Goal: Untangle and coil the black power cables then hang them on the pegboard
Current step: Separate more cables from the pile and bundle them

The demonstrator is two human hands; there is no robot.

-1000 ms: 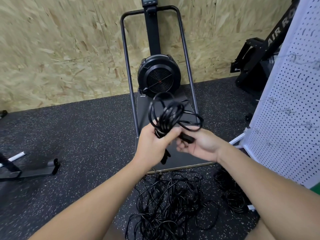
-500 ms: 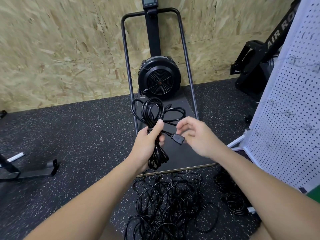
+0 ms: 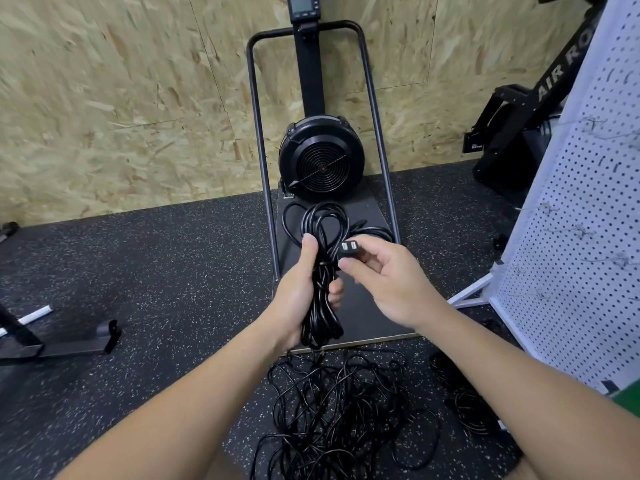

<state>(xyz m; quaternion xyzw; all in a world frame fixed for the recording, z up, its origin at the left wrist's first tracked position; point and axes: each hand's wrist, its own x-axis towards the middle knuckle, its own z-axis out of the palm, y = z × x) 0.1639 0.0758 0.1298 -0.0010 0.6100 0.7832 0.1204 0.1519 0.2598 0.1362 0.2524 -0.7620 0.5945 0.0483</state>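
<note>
The left hand (image 3: 299,292) clamps the upright coil (image 3: 320,271) — its plug (image 3: 348,250) (pinched by the right hand (image 3: 391,282)) sits just right — pegboard (image 3: 581,237) farther right.

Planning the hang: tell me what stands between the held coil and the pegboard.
Nothing visible does. The coiled cable is up in the left hand; the pegboard stands to its right across open air, with its hooks bare.
</note>
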